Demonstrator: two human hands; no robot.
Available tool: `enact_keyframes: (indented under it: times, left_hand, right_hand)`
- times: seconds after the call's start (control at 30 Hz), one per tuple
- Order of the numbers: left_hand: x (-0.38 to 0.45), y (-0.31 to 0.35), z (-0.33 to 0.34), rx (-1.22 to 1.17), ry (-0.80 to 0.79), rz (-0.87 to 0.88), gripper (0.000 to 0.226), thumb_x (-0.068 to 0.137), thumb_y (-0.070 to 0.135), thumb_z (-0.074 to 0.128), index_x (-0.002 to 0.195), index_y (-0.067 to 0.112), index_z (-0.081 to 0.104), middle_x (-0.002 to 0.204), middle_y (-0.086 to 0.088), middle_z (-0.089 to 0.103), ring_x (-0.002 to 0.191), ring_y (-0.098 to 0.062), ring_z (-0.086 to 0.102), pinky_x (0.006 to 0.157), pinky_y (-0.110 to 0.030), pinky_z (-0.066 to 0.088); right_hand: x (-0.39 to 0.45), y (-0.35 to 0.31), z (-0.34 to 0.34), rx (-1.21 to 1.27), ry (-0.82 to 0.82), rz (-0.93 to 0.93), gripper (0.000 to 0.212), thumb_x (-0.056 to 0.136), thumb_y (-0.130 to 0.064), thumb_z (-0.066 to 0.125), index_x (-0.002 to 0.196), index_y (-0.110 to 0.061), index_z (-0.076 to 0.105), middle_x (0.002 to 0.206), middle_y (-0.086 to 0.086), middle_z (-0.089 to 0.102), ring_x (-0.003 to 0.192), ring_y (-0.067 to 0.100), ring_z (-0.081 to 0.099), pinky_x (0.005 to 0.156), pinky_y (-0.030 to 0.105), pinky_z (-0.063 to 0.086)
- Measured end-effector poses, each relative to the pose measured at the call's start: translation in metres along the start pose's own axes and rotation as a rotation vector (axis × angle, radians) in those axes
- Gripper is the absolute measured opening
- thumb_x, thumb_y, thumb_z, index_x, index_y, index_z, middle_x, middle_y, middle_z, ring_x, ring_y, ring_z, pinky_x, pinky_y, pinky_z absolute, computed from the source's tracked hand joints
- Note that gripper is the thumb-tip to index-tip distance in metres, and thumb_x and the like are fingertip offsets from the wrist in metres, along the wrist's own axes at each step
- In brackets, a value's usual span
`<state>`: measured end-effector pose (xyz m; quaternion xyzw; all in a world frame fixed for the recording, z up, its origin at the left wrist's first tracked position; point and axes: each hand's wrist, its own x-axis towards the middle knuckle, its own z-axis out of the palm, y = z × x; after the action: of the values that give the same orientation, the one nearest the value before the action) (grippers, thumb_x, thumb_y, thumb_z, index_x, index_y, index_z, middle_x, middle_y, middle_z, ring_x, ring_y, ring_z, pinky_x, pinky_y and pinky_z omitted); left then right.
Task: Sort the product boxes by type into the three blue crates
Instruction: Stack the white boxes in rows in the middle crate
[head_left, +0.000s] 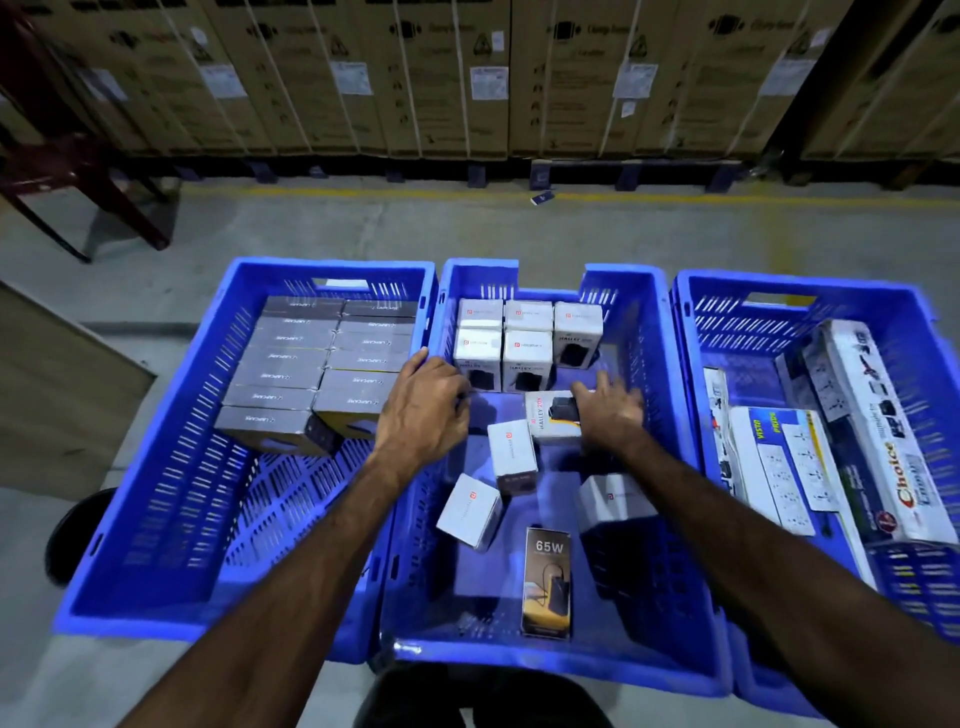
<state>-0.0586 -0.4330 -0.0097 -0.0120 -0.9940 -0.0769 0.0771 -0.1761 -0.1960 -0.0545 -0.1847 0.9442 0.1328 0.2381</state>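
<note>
Three blue crates stand side by side. The left crate (171, 525) holds several grey boxes (311, 364) in neat rows. The middle crate (561, 670) has small white charger boxes (527, 358) lined up at its far end, loose white boxes (511, 452) and a black 65W box (547, 582) near me. The right crate (691, 332) holds long white power-strip boxes (779, 462). My left hand (423, 410) hovers over the middle crate's left wall, fingers curled, holding nothing. My right hand (610, 410) rests on a lying white charger box (545, 418), gripping its right end.
Tall brown cartons (467, 78) on pallets line the back behind a yellow floor line. A dark red chair (78, 171) stands far left. A brown board (57, 395) leans at the left, with a black round object (78, 535) below it. Grey concrete floor surrounds the crates.
</note>
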Motion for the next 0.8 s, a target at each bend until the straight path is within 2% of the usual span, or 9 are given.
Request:
enact_keyframes:
  times: [0.1, 0.2, 0.3, 0.4, 0.5, 0.6, 0.67, 0.73, 0.8]
  left_hand:
    - [0.001, -0.001, 0.0, 0.008, -0.009, -0.006, 0.009, 0.09, 0.021, 0.066, 0.088, 0.022, 0.075, 0.092, 0.006, 0.073, 0.097, -0.013, 0.062, 0.124, -0.042, 0.031]
    - [0.001, -0.001, 0.001, 0.017, -0.015, -0.011, 0.009, 0.09, 0.022, 0.066, 0.088, 0.022, 0.075, 0.092, 0.006, 0.073, 0.096, -0.013, 0.061, 0.123, -0.042, 0.031]
    - [0.001, -0.001, 0.001, 0.01, -0.019, -0.016, 0.008, 0.09, 0.022, 0.066, 0.087, 0.023, 0.073, 0.092, 0.007, 0.072, 0.097, -0.012, 0.061, 0.124, -0.042, 0.031]
    - [0.0, 0.0, -0.001, 0.013, -0.031, -0.015, 0.01, 0.092, 0.026, 0.064, 0.086, 0.025, 0.072, 0.093, 0.007, 0.072, 0.098, -0.011, 0.06, 0.124, -0.041, 0.029]
    - [0.0, 0.001, -0.002, -0.009, -0.012, -0.022, 0.021, 0.098, 0.038, 0.061, 0.088, 0.024, 0.074, 0.093, 0.008, 0.072, 0.097, -0.01, 0.061, 0.124, -0.042, 0.03]
    - [-0.002, 0.004, -0.006, -0.092, 0.012, -0.046, 0.052, 0.108, 0.052, 0.035, 0.087, 0.022, 0.072, 0.089, 0.008, 0.069, 0.094, -0.01, 0.059, 0.121, -0.043, 0.03]
    - [-0.003, 0.004, -0.009, -0.177, 0.032, -0.047, 0.066, 0.108, 0.06, 0.022, 0.089, 0.022, 0.072, 0.089, 0.007, 0.07, 0.095, -0.012, 0.059, 0.121, -0.042, 0.029]
    - [-0.004, 0.004, -0.011, -0.227, 0.049, -0.026, 0.074, 0.104, 0.07, 0.016, 0.095, 0.023, 0.073, 0.093, 0.008, 0.071, 0.099, -0.012, 0.06, 0.121, -0.041, 0.027]
    - [-0.004, 0.003, -0.012, -0.249, 0.055, -0.001, 0.074, 0.1, 0.076, 0.018, 0.105, 0.025, 0.072, 0.098, 0.008, 0.072, 0.101, -0.013, 0.061, 0.12, -0.042, 0.027]
  right_hand:
    - [-0.005, 0.004, 0.001, 0.038, 0.041, -0.059, 0.053, 0.095, -0.019, 0.063, 0.143, -0.016, 0.039, 0.156, 0.016, 0.029, 0.144, 0.04, 0.037, 0.108, 0.06, 0.04]
    - [-0.015, 0.017, -0.002, 0.135, 0.06, -0.159, 0.047, 0.092, -0.024, 0.066, 0.131, -0.011, 0.043, 0.132, 0.014, 0.044, 0.125, 0.038, 0.056, 0.094, 0.058, 0.049]
    - [-0.03, 0.029, -0.002, 0.236, 0.121, -0.197, 0.053, 0.086, -0.038, 0.073, 0.124, -0.015, 0.044, 0.123, 0.01, 0.045, 0.113, 0.037, 0.062, 0.083, 0.049, 0.05]
    - [-0.043, 0.034, -0.005, 0.386, 0.096, -0.194, 0.071, 0.072, -0.048, 0.083, 0.125, -0.021, 0.043, 0.124, 0.006, 0.044, 0.111, 0.036, 0.062, 0.088, 0.048, 0.052]
    - [-0.052, 0.036, -0.007, 0.671, 0.114, -0.141, 0.078, 0.066, -0.041, 0.089, 0.131, -0.023, 0.049, 0.122, 0.004, 0.046, 0.114, 0.033, 0.061, 0.093, 0.043, 0.051]
    - [-0.063, 0.025, -0.011, 1.009, 0.216, -0.082, 0.081, 0.057, -0.039, 0.088, 0.129, -0.025, 0.053, 0.12, 0.003, 0.051, 0.113, 0.027, 0.059, 0.085, 0.034, 0.047]
    - [-0.07, 0.012, -0.01, 1.197, 0.312, -0.046, 0.086, 0.052, -0.043, 0.087, 0.129, -0.022, 0.053, 0.126, 0.007, 0.055, 0.115, 0.026, 0.058, 0.089, 0.037, 0.049]
    - [-0.077, -0.006, -0.009, 1.248, 0.399, -0.013, 0.087, 0.06, -0.034, 0.093, 0.133, -0.016, 0.05, 0.13, 0.009, 0.052, 0.117, 0.026, 0.056, 0.096, 0.042, 0.05]
    - [-0.085, -0.025, -0.012, 1.231, 0.494, -0.034, 0.085, 0.066, -0.03, 0.095, 0.134, -0.014, 0.047, 0.129, 0.007, 0.049, 0.115, 0.022, 0.052, 0.092, 0.04, 0.048]
